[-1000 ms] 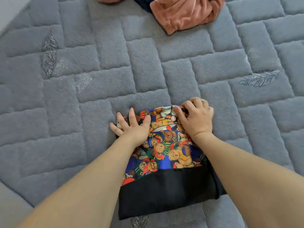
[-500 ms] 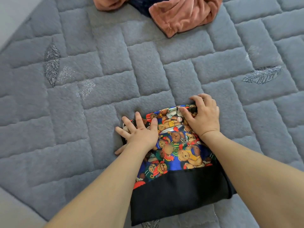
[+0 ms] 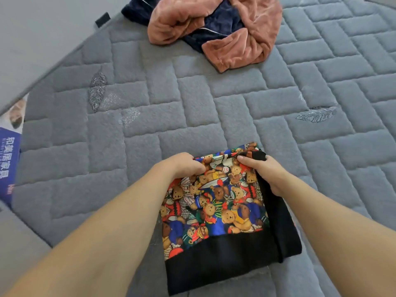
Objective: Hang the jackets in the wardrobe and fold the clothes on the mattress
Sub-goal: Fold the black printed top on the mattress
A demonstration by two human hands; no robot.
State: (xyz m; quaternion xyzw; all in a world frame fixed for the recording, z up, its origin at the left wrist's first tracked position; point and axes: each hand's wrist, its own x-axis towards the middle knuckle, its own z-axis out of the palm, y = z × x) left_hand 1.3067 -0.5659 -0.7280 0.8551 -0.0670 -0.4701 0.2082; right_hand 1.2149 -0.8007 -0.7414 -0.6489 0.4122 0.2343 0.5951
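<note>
A folded garment with a bright teddy-bear print and a black band along its near edge lies on the grey quilted mattress. My left hand grips its far left corner with curled fingers. My right hand pinches the far right corner, where a bit of black fabric shows between the fingers. The far edge looks slightly raised off the mattress. A crumpled pink fleece garment lies at the far edge of the mattress, tangled with a dark navy one.
The mattress edge runs diagonally at the left, with grey floor beyond it. A blue printed box or bag stands at the left edge. A small black tab sits at the mattress's far left corner.
Both hands went from pressing flat on the bear-print garment to gripping its far corners. The view has tilted up, showing more of the pink and navy pile and the mattress edge.
</note>
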